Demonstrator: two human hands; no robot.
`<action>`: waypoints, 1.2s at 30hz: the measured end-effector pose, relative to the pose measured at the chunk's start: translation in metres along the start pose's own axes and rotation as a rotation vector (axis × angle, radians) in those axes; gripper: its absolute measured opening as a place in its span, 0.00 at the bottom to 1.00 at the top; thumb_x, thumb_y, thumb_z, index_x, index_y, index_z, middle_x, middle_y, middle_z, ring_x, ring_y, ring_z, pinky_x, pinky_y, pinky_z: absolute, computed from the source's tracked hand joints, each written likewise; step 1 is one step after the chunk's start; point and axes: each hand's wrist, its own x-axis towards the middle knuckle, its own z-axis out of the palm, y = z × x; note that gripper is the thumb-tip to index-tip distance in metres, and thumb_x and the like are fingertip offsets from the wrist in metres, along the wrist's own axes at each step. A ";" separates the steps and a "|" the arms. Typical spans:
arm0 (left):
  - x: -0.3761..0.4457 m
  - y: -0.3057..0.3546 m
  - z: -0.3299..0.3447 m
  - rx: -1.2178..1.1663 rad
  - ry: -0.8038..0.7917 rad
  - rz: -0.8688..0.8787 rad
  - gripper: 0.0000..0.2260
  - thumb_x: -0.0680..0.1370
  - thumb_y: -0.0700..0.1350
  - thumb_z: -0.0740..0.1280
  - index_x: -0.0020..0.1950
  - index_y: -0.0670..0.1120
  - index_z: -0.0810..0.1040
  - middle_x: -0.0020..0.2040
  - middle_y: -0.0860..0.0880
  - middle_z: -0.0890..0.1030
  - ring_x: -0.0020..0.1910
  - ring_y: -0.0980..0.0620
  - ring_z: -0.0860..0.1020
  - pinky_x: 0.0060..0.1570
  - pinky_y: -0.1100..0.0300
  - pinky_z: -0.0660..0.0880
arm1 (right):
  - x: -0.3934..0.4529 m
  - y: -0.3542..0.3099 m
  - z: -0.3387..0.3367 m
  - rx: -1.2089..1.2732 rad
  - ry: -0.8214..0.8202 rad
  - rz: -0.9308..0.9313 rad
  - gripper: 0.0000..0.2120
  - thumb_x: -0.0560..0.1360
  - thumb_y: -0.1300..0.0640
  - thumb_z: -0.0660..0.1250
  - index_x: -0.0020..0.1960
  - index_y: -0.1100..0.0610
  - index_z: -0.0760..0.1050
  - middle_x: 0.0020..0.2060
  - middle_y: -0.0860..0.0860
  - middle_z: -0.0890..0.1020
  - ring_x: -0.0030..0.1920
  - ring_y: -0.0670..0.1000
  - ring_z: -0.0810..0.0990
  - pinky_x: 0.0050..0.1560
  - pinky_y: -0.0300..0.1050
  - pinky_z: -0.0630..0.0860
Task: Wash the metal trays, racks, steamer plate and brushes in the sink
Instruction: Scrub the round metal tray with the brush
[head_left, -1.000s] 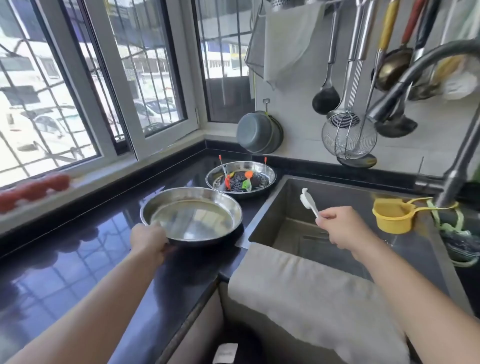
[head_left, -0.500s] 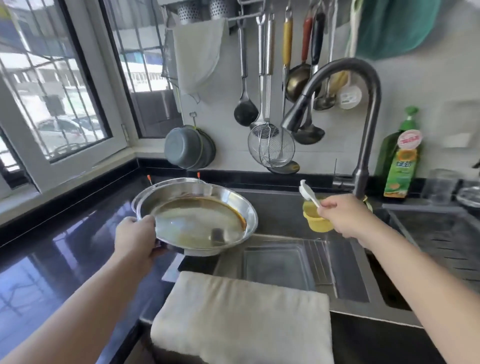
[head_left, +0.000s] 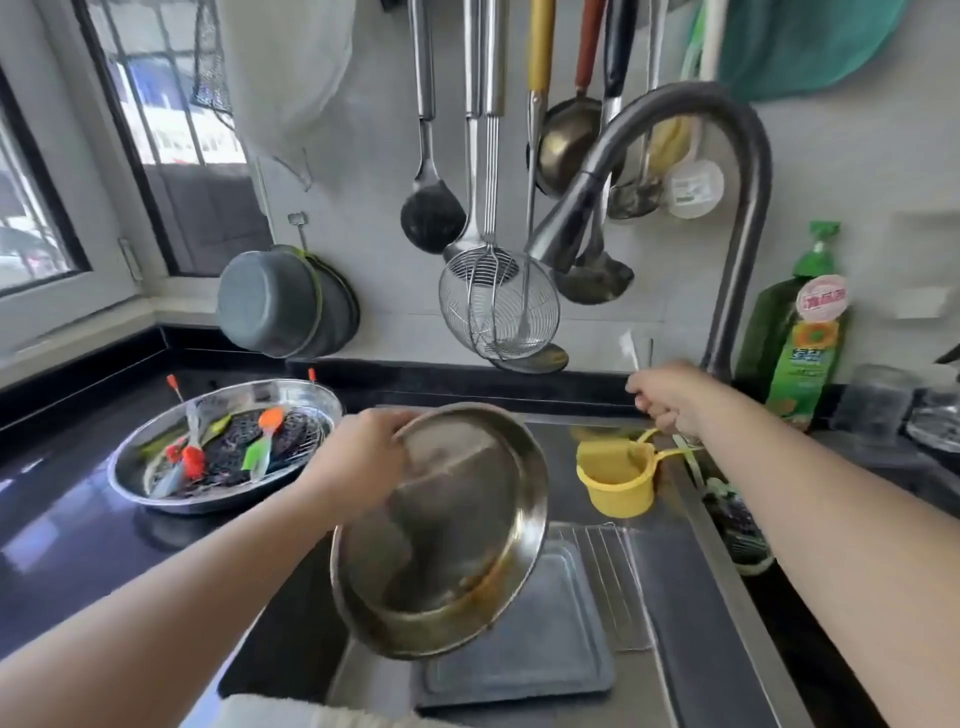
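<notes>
Left hand grips the round metal tray, tilted over the sink; at 2 o'clock, right hand pinches a white brush handle.

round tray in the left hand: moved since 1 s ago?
Yes. The left hand has carried the round metal tray off the black counter, rightward over the sink, and tilted it down toward the basin.

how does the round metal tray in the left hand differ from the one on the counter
The held round metal tray is tilted steeply over the sink, gripped at its rim by the left hand; the counter round metal tray lies flat. The held one holds only brownish residue; the counter one holds brushes and a dark rack. Both are shiny and shallow.
</notes>
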 end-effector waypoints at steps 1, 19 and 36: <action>0.002 -0.001 0.000 0.059 -0.021 0.049 0.25 0.73 0.35 0.65 0.55 0.66 0.83 0.36 0.62 0.83 0.41 0.57 0.83 0.40 0.59 0.76 | 0.006 0.000 0.002 0.041 -0.022 0.022 0.04 0.81 0.63 0.62 0.47 0.61 0.72 0.32 0.53 0.70 0.24 0.46 0.60 0.16 0.36 0.55; 0.025 0.047 0.023 0.704 0.071 0.631 0.15 0.83 0.44 0.66 0.66 0.59 0.81 0.59 0.56 0.82 0.59 0.48 0.78 0.44 0.53 0.78 | -0.044 0.056 0.000 0.150 0.039 -0.101 0.29 0.80 0.65 0.63 0.78 0.51 0.63 0.38 0.55 0.75 0.30 0.48 0.67 0.21 0.38 0.59; 0.066 0.030 0.034 0.432 0.153 0.322 0.18 0.77 0.37 0.69 0.65 0.50 0.85 0.61 0.47 0.85 0.61 0.41 0.83 0.60 0.49 0.79 | -0.037 0.045 0.001 0.080 -0.021 -0.153 0.27 0.80 0.64 0.62 0.77 0.54 0.63 0.38 0.55 0.75 0.30 0.48 0.66 0.21 0.38 0.59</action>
